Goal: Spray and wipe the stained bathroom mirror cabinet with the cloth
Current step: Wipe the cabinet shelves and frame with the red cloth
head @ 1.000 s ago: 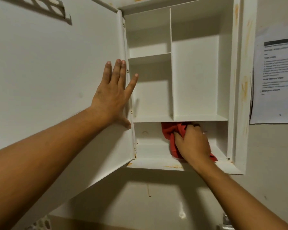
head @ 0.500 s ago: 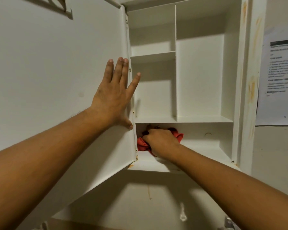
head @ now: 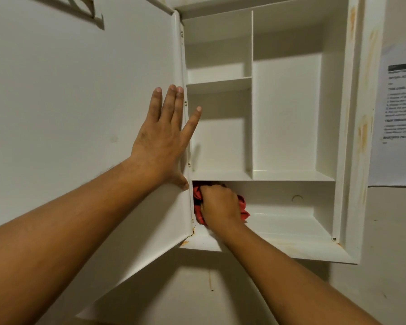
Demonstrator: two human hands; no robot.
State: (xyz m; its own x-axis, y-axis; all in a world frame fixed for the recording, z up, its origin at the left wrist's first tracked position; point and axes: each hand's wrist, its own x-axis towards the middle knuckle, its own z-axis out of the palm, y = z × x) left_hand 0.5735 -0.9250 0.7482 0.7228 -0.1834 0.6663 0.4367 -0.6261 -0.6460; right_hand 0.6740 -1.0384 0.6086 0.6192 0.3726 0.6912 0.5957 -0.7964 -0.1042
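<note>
While bracing the cabinet door [head: 80,102] open, wiping inside the mirror cabinet [head: 348,141].
Left hand [head: 161,141] flat on door, fingers straight and spread; right hand [head: 218,205] clenched around red cloth [head: 197,200], in bottom compartment's left corner.

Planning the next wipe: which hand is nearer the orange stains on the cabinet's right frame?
Right. The right hand, gripping the red cloth, is below-left of the stains; the left hand rests on the door, farther left.

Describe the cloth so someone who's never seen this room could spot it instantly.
Find the open white wall cabinet. In its bottom compartment, at the far left beside the door, the right hand grips a bunched cloth. It is the only red thing in the all-white interior.
</note>
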